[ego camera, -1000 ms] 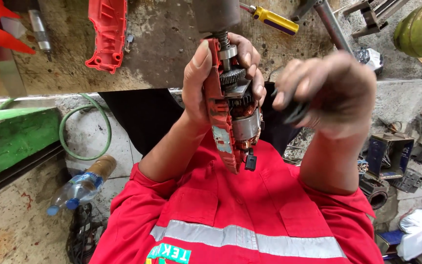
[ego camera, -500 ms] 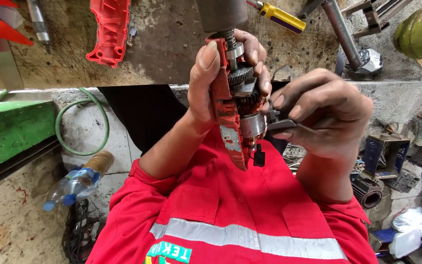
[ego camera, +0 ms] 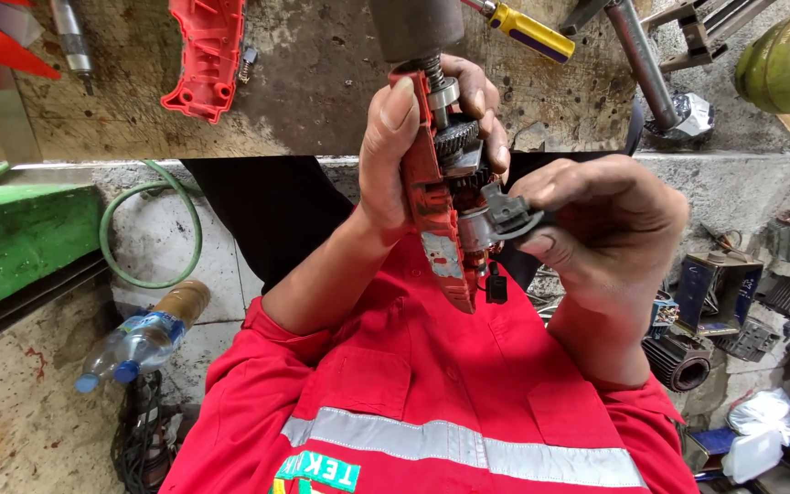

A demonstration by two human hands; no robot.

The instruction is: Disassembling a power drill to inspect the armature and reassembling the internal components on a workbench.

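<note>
The person's left hand (ego camera: 413, 155) is clenched around an opened power drill (ego camera: 445, 206), gripping its red half-shell with the thumb lying along the outer side and the fingers wrapped behind, so that the exposed gears and motor face the right hand. The drill is held upright in the air, just in front of the near edge of the workbench (ego camera: 322, 82), with its dark chuck at the top and a small black part dangling from its lower end. The right hand (ego camera: 601, 229) is closed in a pinch on a small grey part (ego camera: 505, 215), which touches the drill's motor section about midway down. On the workbench, well apart from the hands, lies the other red half-shell (ego camera: 205, 57) towards the left, and a yellow-handled screwdriver (ego camera: 528, 29) rests near the far edge, beside a grey metal pipe (ego camera: 637, 59). Below the bench, on the floor to the left, a green hose (ego camera: 153, 233) loops beside a plastic bottle (ego camera: 134, 343) lying on its side. To the right, dark motor parts (ego camera: 720, 302) are piled on the floor. The person wears a red work shirt (ego camera: 432, 402) with a reflective grey band.
</note>
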